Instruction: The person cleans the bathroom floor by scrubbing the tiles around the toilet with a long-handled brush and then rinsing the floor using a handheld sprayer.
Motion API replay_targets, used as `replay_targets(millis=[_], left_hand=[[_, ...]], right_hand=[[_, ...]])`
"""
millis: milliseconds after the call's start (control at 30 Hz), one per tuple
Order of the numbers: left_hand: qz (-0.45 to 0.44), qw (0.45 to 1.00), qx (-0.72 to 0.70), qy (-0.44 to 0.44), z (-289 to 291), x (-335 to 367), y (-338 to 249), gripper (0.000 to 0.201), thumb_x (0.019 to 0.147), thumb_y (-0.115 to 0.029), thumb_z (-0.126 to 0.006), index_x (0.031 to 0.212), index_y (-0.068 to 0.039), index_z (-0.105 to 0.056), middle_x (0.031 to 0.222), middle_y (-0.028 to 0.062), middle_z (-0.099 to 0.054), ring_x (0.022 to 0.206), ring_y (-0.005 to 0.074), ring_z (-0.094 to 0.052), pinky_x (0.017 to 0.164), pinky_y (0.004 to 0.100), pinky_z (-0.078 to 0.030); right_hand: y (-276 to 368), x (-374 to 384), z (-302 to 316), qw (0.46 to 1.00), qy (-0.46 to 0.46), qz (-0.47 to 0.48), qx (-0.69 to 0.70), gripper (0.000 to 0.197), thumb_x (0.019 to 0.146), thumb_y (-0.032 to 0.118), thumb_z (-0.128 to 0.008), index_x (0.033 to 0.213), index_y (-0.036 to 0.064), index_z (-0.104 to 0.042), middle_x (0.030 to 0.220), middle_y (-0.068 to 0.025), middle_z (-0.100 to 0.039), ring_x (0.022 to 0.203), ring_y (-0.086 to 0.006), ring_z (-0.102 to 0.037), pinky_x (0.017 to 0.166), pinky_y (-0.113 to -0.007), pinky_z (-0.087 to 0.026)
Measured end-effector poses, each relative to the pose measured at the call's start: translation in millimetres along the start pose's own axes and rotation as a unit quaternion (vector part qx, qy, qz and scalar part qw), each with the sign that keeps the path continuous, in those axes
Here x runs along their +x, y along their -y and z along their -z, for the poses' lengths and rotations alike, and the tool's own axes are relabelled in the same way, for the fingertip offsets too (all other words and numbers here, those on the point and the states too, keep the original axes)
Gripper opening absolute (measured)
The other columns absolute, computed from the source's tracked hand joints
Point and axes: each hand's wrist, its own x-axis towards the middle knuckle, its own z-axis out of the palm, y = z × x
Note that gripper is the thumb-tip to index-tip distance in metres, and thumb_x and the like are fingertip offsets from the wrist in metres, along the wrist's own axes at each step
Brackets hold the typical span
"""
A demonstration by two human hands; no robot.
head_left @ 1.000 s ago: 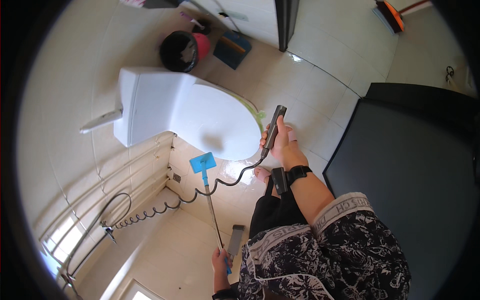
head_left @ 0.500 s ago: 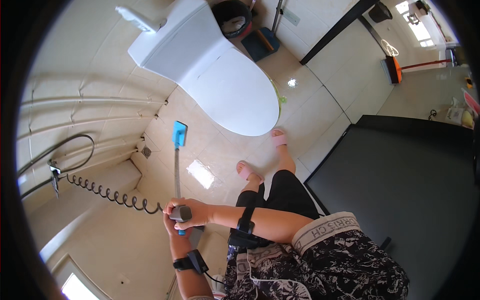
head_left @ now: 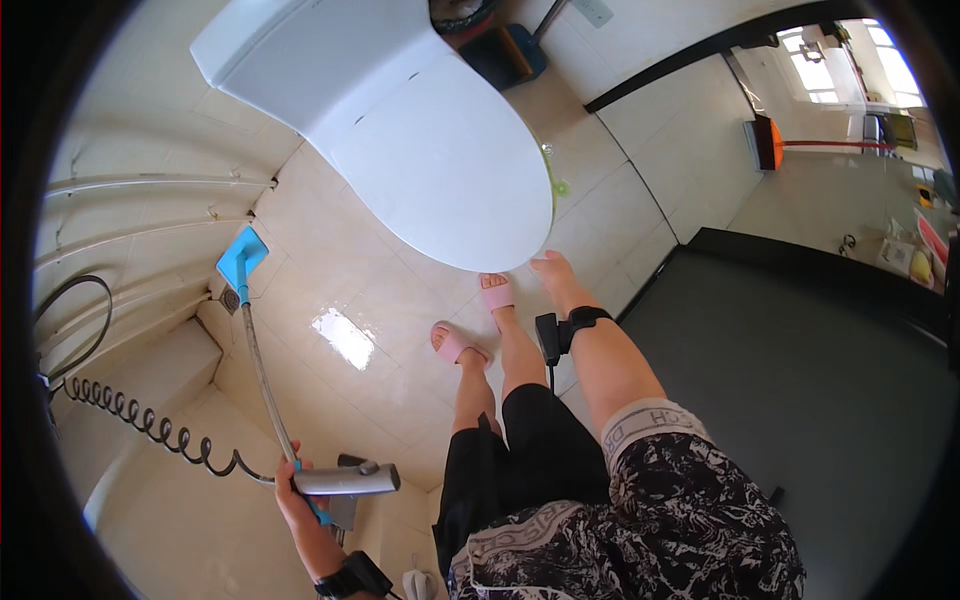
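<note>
The left hand (head_left: 300, 492) is low and near, at the bottom left. Its grip is closed around two things at once: a grey spray handle (head_left: 348, 481) and the end of a long thin pole (head_left: 262, 370). The spray handle lies flat and points to the right. A dark curly hose (head_left: 140, 425) runs from it to the left, toward the wall. The pole goes up and away from the hand across the floor tiles (head_left: 340, 260). At its far end is a small blue scrubber head (head_left: 241, 256), resting by the corner where the floor meets the wall.

The right hand (head_left: 553, 270) is farther off, just beside the rim of the white toilet lid (head_left: 440, 150). Its fingers are stretched out flat and hold nothing. A black band (head_left: 585, 317) sits on that wrist.

Two feet in pink slippers (head_left: 495, 293) stand on the tiles near the toilet.
</note>
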Motion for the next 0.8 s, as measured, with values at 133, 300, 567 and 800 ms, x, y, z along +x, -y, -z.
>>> replay_targets(millis=[133,300,567,800], left_hand=[[0.042,0.999,0.017,-0.025,-10.8,17.3,19.7,0.040,0.080,-0.024,-0.047,0.114,-0.003,-0.046,0.064,0.0020,-0.049,0.031,0.0091,-0.034,0.025,0.0225,-0.027],[0.105,0.994,-0.028,-0.015,-44.8,34.1,24.5,0.039,0.080,-0.024,-0.046,0.113,-0.004,-0.046,0.068,0.0033,-0.052,0.033,0.0096,-0.034,0.026,0.0228,-0.027],[0.099,0.994,-0.001,-0.048,-43.0,-7.8,7.6,0.038,0.080,-0.024,-0.047,0.113,-0.004,-0.047,0.070,0.0033,-0.051,0.037,0.0113,-0.038,0.029,0.0252,-0.029],[0.080,0.993,-0.040,-0.077,-51.5,-56.4,12.7,0.038,0.079,-0.025,-0.048,0.111,-0.004,-0.050,0.067,0.0033,-0.050,0.038,0.0118,-0.039,0.031,0.0255,-0.028]], right_hand=[[9.4,3.4,-25.4,0.995,0.030,-0.093,0.020,0.059,0.073,0.023,-0.063,0.124,0.0021,-0.042,0.116,-0.0152,-0.050,0.106,-0.0292,-0.049,0.085,-0.039,-0.041],[25.1,30.2,-14.2,0.994,0.043,-0.095,0.035,0.015,0.069,0.015,-0.063,0.075,0.0035,-0.056,0.072,-0.0067,-0.055,0.070,-0.0182,-0.054,0.064,-0.033,-0.043],[124.5,-98.9,58.5,0.972,0.221,-0.046,0.064,0.011,0.074,0.015,-0.055,0.076,0.0035,-0.057,0.073,-0.0039,-0.057,0.067,-0.0138,-0.053,0.062,-0.027,-0.044],[351.7,-184.0,58.4,0.909,0.376,0.152,-0.094,0.034,0.082,0.028,-0.056,0.105,0.0037,-0.055,0.102,-0.0086,-0.061,0.091,-0.0141,-0.057,0.073,-0.029,-0.046]])
